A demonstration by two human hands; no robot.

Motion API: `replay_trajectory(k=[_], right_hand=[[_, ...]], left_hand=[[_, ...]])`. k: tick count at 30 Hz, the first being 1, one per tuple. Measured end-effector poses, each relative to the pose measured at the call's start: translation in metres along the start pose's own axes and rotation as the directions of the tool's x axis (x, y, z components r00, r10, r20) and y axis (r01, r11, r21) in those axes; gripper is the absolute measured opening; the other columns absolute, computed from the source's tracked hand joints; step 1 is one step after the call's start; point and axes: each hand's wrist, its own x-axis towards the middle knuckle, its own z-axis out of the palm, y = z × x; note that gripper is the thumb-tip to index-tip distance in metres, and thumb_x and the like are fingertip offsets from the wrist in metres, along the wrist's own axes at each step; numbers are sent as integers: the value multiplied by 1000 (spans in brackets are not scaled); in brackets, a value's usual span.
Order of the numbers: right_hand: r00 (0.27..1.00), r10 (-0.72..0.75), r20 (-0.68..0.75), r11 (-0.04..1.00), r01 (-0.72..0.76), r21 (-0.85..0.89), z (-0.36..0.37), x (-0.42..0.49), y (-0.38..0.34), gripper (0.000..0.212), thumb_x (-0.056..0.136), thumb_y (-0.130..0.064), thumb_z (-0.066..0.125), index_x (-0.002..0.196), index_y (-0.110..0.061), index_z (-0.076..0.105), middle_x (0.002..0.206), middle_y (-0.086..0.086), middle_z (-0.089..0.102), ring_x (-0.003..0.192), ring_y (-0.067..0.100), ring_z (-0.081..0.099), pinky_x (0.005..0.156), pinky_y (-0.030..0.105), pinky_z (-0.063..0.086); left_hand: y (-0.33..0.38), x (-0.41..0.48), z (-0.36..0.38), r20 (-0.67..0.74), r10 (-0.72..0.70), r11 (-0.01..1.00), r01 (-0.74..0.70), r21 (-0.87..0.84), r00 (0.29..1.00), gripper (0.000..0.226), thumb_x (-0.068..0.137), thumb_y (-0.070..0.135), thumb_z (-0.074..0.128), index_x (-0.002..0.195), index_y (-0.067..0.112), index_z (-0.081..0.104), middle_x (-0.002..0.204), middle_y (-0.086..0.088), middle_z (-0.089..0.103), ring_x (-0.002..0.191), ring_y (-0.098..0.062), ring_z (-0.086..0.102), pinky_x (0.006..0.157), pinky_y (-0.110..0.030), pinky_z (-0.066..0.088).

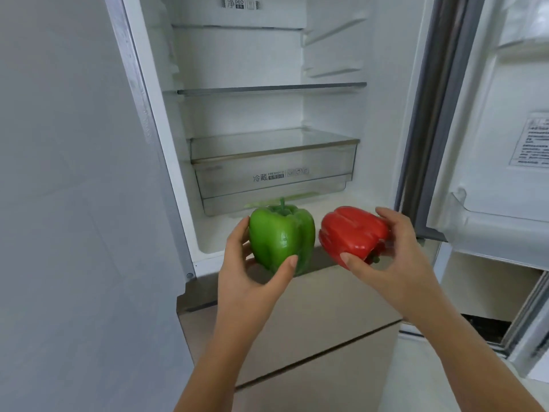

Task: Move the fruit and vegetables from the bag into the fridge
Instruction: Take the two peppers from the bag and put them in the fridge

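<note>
**Two peppers held at the fridge mouth, not yet set down**

Both hands are full. The left hand (246, 275) wraps its thumb and fingers round a green pepper (282, 237), held upright with the stem on top. The right hand (398, 251) grips a red pepper (353, 233) tipped on its side, stem end turned down toward the palm. The two peppers sit just beside each other in the air, in front of the lower lip of the open fridge (332, 114). Neither rests on anything. The bag is out of view.

This looks like the placing step: the produce has reached the fridge and needs a spot inside. The nearest one is the clear crisper drawer (273, 176), which is closed and looks empty. With no hand free, opening it would mean first parking a pepper, probably on the glass shelf (270, 88) above or the drawer's lid. Setting both on that shelf directly would be simpler.

The door (505, 144) stands wide to the right and does not block the reach. A plain wall (59, 173) runs close along the left side. Closed drawer fronts (312, 322) lie below the arms.
</note>
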Motion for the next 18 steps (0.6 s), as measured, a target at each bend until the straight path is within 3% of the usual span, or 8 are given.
replay_trajectory(k=[2, 5, 11, 14, 18], right_hand=[[999, -31, -24, 999, 31, 5, 11, 35, 1, 79, 67, -26, 79, 126, -34, 27, 105, -24, 37, 91, -1, 47, 66, 3, 38], [994, -103, -32, 995, 103, 1, 27, 82, 1, 74, 66, -28, 79, 119, -38, 28, 103, -32, 35, 94, -5, 46, 68, 6, 39], [988, -148, -39, 989, 147, -32, 48, 149, 15, 73, 66, -30, 78, 121, -37, 30, 116, -14, 39, 95, -4, 45, 73, 8, 37], [986, -160, -41, 987, 161, 3, 49, 177, 21, 71, 66, -30, 78, 121, -37, 33, 114, -15, 41, 97, 0, 47, 73, 9, 39], [980, -196, -31, 979, 198, 58, 53, 218, 21, 72, 66, -28, 78, 123, -37, 35, 118, -11, 43, 101, 7, 48, 84, 22, 42]], left_hand=[[-11, 33, 1, 6, 16, 1000, -16, -6, 1000, 68, 61, 34, 76, 118, 48, 41, 112, 23, 56, 98, -1, 59, 75, -11, 48], [-26, 78, 3, 8, 52, 999, -52, -6, 999, 69, 62, 36, 76, 121, 45, 41, 111, 29, 54, 99, 0, 58, 78, -12, 48], [-51, 146, 12, -35, 128, 992, -128, -13, 991, 66, 63, 29, 76, 118, 43, 44, 110, 29, 54, 98, -2, 58, 78, -12, 48], [-61, 171, 21, -89, 131, 991, -133, -18, 987, 66, 60, 34, 77, 116, 44, 44, 108, 31, 55, 98, -2, 59, 77, -12, 47], [-69, 202, 28, -164, 156, 987, -158, 3, 974, 68, 56, 44, 74, 117, 44, 44, 111, 26, 56, 102, -3, 58, 82, -16, 48]])
